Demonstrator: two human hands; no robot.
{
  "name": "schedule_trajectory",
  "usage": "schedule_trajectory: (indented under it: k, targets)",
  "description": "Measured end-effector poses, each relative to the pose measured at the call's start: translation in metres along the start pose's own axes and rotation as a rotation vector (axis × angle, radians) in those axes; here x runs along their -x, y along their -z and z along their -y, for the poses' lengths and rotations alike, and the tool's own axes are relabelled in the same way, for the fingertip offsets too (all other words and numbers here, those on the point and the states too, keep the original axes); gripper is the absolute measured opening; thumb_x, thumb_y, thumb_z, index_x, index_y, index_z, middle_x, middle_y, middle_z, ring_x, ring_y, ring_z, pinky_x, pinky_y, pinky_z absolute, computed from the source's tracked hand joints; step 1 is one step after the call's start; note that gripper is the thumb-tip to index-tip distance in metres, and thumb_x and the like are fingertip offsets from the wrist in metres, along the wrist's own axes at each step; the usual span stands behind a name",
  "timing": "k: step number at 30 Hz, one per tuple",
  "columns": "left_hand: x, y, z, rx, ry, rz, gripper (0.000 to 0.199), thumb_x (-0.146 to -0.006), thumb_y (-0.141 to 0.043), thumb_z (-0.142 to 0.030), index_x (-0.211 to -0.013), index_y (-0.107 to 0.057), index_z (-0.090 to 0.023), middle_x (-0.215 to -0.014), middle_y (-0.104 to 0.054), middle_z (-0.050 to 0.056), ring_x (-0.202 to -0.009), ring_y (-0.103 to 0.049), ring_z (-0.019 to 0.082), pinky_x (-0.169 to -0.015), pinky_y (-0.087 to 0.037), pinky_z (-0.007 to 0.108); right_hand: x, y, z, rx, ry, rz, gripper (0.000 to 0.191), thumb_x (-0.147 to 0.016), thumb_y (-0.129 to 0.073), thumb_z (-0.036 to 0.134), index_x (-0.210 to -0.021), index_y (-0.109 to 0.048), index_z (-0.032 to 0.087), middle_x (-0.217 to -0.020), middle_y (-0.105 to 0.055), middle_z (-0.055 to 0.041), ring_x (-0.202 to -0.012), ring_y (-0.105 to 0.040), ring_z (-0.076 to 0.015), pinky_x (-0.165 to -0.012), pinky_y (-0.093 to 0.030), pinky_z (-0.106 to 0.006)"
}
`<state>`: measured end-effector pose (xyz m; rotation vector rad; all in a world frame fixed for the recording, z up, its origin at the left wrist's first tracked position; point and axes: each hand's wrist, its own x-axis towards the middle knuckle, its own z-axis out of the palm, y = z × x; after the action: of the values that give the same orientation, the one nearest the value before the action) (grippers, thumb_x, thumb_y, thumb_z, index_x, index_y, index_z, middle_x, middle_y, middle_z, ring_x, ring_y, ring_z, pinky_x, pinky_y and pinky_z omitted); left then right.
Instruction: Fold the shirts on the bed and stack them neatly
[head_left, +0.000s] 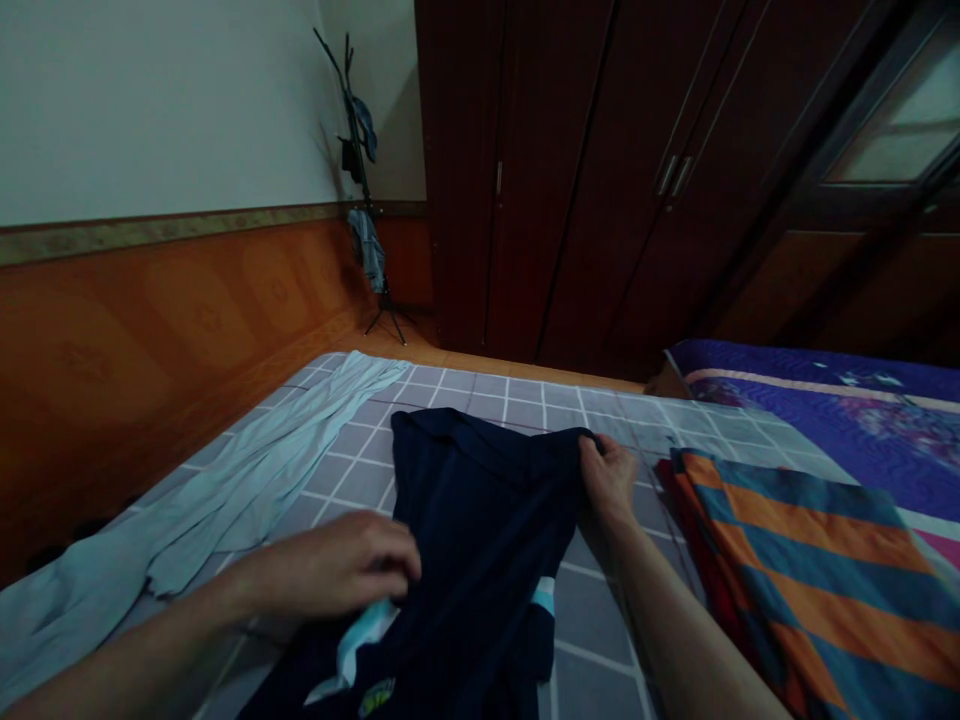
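Observation:
A navy-blue shirt [480,540] lies partly folded on the bed in front of me, with light-blue bands and a small yellow-green emblem near the bottom of the view. My right hand [609,475] pinches its far right corner between thumb and fingers. At the shirt's left edge, my left hand [367,565] is slightly blurred, its fingers curled over the cloth just above a light-blue band. Its fingertips seem closed on the fabric, though the exact grip is partly hidden.
A pale grey-green garment [247,480] stretches along the left side of the checked bedsheet [600,650]. To the right sits folded orange-and-blue striped cloth [817,560], beside a purple-covered bed [825,390]. Beyond stand a coat rack [360,170] and a dark wardrobe [570,180].

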<state>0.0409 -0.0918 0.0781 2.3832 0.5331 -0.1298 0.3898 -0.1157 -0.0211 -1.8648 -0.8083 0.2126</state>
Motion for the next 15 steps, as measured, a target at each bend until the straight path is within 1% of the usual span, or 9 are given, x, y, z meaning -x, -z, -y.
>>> schedule_trajectory:
  k: [1,3,4,7,9,11,12,13,15]
  targets:
    - [-0.01,0.008,0.015,-0.043,0.098,-0.156,0.02,-0.086,-0.047,-0.023,-0.093,-0.067,-0.023,-0.091,-0.067,0.001,-0.083,-0.062,0.016,-0.076,-0.043,0.024,0.0,0.0,0.001,0.02,-0.004,0.011,0.037,-0.071,-0.047,0.036,-0.085,-0.072,0.013,-0.065,-0.067,-0.0069,-0.067,-0.062,-0.0245,-0.059,-0.045,-0.03]
    - [-0.034,0.019,0.051,-0.13,0.333,-0.445,0.02,-0.085,-0.05,-0.031,-0.091,-0.065,-0.021,-0.088,-0.067,0.003,-0.083,-0.062,0.019,-0.074,-0.043,0.026,0.001,0.001,0.003,0.053,-0.011,0.037,0.037,-0.069,-0.046,0.032,-0.09,-0.072,0.014,-0.067,-0.067,-0.006,-0.069,-0.062,-0.0247,-0.061,-0.046,-0.03]
    - [-0.046,0.022,0.069,-0.13,0.462,-0.551,0.022,-0.082,-0.053,-0.035,-0.094,-0.065,-0.021,-0.088,-0.068,0.003,-0.085,-0.062,0.021,-0.075,-0.042,0.027,0.002,0.002,0.004,0.069,-0.013,0.05,0.038,-0.068,-0.046,0.029,-0.093,-0.071,0.014,-0.068,-0.067,-0.0056,-0.071,-0.063,-0.0247,-0.062,-0.047,-0.03]
    - [-0.074,0.022,0.111,-0.129,0.6,-0.672,0.043,-0.077,-0.057,-0.045,-0.109,-0.059,-0.016,-0.087,-0.068,0.008,-0.086,-0.063,0.026,-0.07,-0.042,0.029,0.005,0.003,0.009,0.13,-0.005,0.088,0.052,-0.064,-0.049,0.021,-0.112,-0.066,0.014,-0.081,-0.069,-0.0071,-0.08,-0.064,-0.0256,-0.07,-0.048,-0.031]
    - [-0.087,0.022,0.126,-0.104,0.637,-0.719,0.048,-0.074,-0.06,-0.046,-0.11,-0.058,-0.015,-0.086,-0.067,0.009,-0.085,-0.063,0.028,-0.066,-0.041,0.03,0.006,0.003,0.012,0.178,0.006,0.118,0.065,-0.06,-0.052,0.017,-0.125,-0.058,0.015,-0.099,-0.068,-0.0101,-0.092,-0.063,-0.0269,-0.078,-0.047,-0.033]
    - [-0.096,0.025,0.134,-0.043,0.648,-0.747,0.042,-0.07,-0.063,-0.043,-0.103,-0.06,-0.016,-0.08,-0.067,0.007,-0.081,-0.064,0.027,-0.062,-0.041,0.028,0.003,0.001,0.015,0.223,0.003,0.156,0.07,-0.059,-0.057,0.016,-0.128,-0.055,0.015,-0.111,-0.065,-0.0121,-0.099,-0.06,-0.028,-0.082,-0.045,-0.033]
    - [-0.1,0.028,0.137,-0.001,0.642,-0.751,0.037,-0.069,-0.064,-0.04,-0.097,-0.062,-0.016,-0.075,-0.066,0.005,-0.077,-0.064,0.026,-0.06,-0.041,0.027,0.0,-0.001,0.016,0.241,-0.009,0.18,0.068,-0.058,-0.058,0.017,-0.126,-0.057,0.015,-0.11,-0.065,-0.0123,-0.099,-0.061,-0.0282,-0.081,-0.045,-0.033]
    - [-0.104,0.031,0.138,0.046,0.634,-0.752,0.032,-0.068,-0.064,-0.038,-0.091,-0.062,-0.016,-0.069,-0.064,0.003,-0.071,-0.064,0.024,-0.057,-0.04,0.026,-0.004,-0.002,0.017,0.254,-0.025,0.208,0.062,-0.059,-0.06,0.019,-0.121,-0.061,0.015,-0.104,-0.067,-0.012,-0.095,-0.062,-0.028,-0.078,-0.046,-0.033]
    - [-0.113,0.038,0.141,0.147,0.614,-0.755,0.023,-0.068,-0.062,-0.036,-0.08,-0.061,-0.016,-0.059,-0.06,0.0,-0.059,-0.061,0.019,-0.052,-0.04,0.025,-0.016,-0.005,0.017,0.27,-0.063,0.272,0.043,-0.06,-0.062,0.023,-0.101,-0.07,0.015,-0.083,-0.069,-0.0091,-0.082,-0.064,-0.0263,-0.069,-0.045,-0.031]
